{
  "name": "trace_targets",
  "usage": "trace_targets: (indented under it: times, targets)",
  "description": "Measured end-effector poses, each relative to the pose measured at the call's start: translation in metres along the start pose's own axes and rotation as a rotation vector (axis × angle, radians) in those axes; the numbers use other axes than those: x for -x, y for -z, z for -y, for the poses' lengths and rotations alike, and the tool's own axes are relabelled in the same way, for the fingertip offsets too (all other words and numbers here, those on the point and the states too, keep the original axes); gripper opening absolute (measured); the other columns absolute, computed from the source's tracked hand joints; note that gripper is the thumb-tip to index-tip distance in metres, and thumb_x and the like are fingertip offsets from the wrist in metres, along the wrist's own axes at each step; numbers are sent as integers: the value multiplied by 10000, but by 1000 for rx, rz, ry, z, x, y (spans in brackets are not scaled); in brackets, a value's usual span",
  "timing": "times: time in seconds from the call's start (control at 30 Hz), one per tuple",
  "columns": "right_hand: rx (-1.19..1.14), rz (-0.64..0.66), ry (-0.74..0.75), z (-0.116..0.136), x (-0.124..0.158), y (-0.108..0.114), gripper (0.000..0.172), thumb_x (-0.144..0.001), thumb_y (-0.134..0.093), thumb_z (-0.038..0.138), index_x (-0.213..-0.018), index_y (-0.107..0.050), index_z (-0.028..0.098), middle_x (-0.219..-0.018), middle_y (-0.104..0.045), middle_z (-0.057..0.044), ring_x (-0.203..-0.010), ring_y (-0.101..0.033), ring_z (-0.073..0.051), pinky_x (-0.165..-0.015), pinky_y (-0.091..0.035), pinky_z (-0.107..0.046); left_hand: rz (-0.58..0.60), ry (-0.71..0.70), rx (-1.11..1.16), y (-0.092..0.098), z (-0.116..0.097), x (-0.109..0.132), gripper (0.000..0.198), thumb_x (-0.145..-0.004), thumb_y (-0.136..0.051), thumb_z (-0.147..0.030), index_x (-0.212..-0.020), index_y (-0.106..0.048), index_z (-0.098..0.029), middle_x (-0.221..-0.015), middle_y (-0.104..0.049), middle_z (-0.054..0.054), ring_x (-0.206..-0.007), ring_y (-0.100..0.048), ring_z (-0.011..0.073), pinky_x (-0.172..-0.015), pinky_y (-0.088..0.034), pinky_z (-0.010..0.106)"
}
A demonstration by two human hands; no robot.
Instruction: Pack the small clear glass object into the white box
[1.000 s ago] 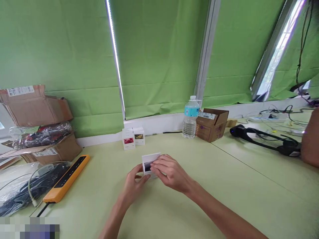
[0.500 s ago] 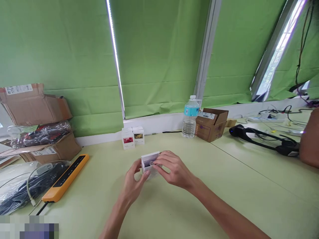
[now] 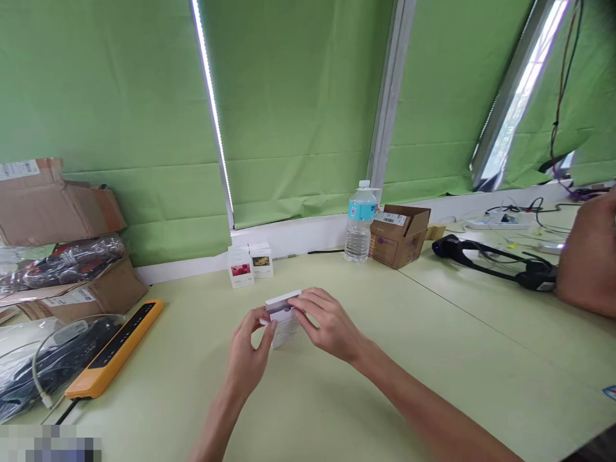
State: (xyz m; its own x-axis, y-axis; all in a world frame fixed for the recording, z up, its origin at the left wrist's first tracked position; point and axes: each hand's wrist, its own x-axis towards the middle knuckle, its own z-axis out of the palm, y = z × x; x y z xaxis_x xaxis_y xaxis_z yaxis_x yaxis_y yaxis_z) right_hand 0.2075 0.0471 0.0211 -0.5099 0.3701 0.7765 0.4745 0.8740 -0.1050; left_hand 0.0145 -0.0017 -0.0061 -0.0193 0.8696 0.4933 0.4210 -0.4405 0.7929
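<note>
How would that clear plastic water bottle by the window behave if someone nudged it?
The clear plastic water bottle stands tall and narrow, so it would probably tip easily. It looks mostly full, so likely fairly heavy. Once down, its round body could roll toward the brown cardboard box beside it.

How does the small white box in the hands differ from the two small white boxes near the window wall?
The small white box in the hands has its top flap open, while the two small white boxes by the wall stand closed. It is gripped by the left hand and right hand; the pair stands untouched. The pair shows picture labels, red and yellowish. All are similar small white cartons.
</note>
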Motion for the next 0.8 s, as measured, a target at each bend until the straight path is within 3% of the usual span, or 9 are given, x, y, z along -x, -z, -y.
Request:
trace_targets:
  times: [0.2, 0.37, 0.53, 0.7, 0.8]
  targets:
    - [32, -13, -56, 1, 4, -7, 226, -959, -463, 168, -1069, -650, 230, -1170, -612, -102, -1116, -543, -261, -901, -524, -439, -76, 75, 20, -5, -2, 2, 251, -907, -513, -408, -1110, -506, -259, -1106, -638, 46, -1010, -645, 194, -788, -540, 290]
    - [33, 44, -83, 3, 4, -9, 208, -943, -533, 262, -1096, -665, 214, -1171, -598, -124, -1169, -504, -288, -930, -520, -473, -46, 37, -52, -4, 6, 3, 331, -919, -496, -401, -1232, -500, -292, -1244, -599, 64, -1085, -629, 217, -841, -545, 323]
    - [9, 76, -117, 4, 6, -11, 262, -922, -552, 236, -1169, -633, 203, -1250, -570, -134, -1228, -481, -296, -948, -525, -479, -32, -8, -114, -4, 13, 5, 411, -934, -474, -376, -1343, -468, -339, -1336, -553, 61, -1131, -601, 220, -876, -547, 347]
    - [-104, 93, -160, 6, 9, -10, 364, -935, -497, 182, -1296, -534, 212, -1388, -490, -113, -1205, -544, -241, -950, -541, -396, 8, -12, -167, -5, 10, 6, 392, -944, -447, -371, -1329, -521, -369, -1457, -441, 33, -1246, -517, 241, -983, -495, 390]
    - [-186, 97, -208, 9, 7, -7, 391, -936, -501, 184, -1324, -493, 234, -1291, -581, -82, -1138, -591, -219, -942, -542, -384, 45, 35, -67, -6, 10, 4, 371, -936, -466, -383, -1298, -547, -370, -1422, -481, 24, -1224, -533, 221, -966, -507, 370]
